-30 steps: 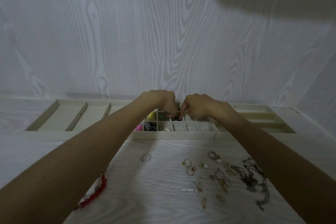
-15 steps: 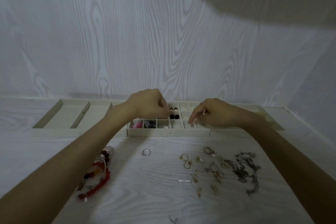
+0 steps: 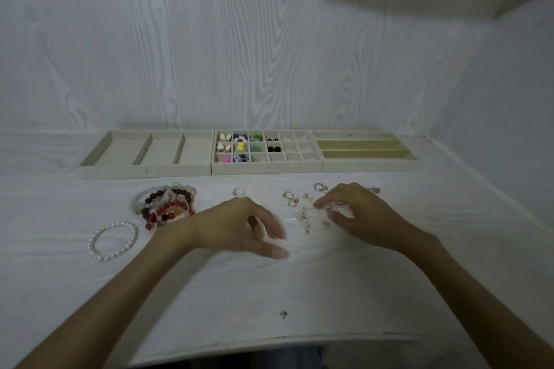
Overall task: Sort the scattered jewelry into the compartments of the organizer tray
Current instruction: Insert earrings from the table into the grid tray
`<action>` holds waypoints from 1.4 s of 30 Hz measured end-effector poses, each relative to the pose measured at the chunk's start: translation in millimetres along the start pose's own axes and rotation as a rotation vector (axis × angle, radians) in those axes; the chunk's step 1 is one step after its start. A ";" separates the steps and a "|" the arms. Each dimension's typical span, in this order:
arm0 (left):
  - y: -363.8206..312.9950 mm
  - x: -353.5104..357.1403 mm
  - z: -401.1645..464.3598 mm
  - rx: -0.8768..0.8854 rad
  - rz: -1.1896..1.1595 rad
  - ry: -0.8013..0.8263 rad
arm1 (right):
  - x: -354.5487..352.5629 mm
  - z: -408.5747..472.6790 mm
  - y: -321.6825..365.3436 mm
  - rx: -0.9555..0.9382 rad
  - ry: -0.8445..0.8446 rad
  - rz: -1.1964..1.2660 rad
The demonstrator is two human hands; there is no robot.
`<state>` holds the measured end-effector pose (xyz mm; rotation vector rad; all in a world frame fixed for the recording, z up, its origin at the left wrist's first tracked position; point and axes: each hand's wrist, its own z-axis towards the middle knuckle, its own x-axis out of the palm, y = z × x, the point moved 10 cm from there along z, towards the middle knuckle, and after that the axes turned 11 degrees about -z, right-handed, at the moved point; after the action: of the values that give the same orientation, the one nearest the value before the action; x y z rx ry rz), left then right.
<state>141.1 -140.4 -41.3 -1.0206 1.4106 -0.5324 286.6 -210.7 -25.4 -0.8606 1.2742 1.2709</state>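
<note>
- Counter (image 3: 329, 284): white wood-grain laminate, small dark mark near the front edge; rounded front lip.
- Walls (image 3: 209, 39): same pale wood-grain panel behind and on the right side; large shadow across the upper right.
- Three beige trays in a row against the back wall: left tray (image 3: 144, 169) with long slots, middle organizer tray (image 3: 266, 168) with a small grid, right tray (image 3: 368, 166) with lengthwise slots.
- Grid's left cells hold small coloured pieces: white, blue, yellow, green, pink; black studs (image 3: 273, 148) in the fourth column. Right cells look bare.
- Loose on counter: bead bracelets pile (image 3: 168, 205), pearl bracelet (image 3: 112, 241), single ring (image 3: 238, 191), cluster of small gold rings and earrings (image 3: 295, 202).
- Left hand (image 3: 236, 228): hovers over counter, fingers loosely curled, grip spread, holds nothing.
- Right hand (image 3: 356, 213): fingertips down at the earring cluster; blurred, can't tell if pinching a piece.
- No readable writing, brands or labels.
</note>
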 end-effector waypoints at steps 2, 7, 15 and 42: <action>4.2 9.9 2.2 0.000 0.030 0.003 | -1.5 -8.8 -6.6 0.034 -0.010 0.013; 9.9 16.0 8.1 0.003 0.088 -0.060 | 7.6 -27.5 -25.9 0.144 0.046 -0.020; 16.8 -31.7 16.2 -0.031 0.265 -0.402 | 12.6 -31.1 -46.4 0.302 0.019 0.015; 12.8 -19.3 60.4 -0.025 0.093 -0.171 | 0.9 -4.2 -18.3 0.132 0.037 0.131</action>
<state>192.7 -102.3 -49.9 -0.9918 1.3083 -0.3520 303.4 -217.6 -30.3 -0.7197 1.4464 1.2621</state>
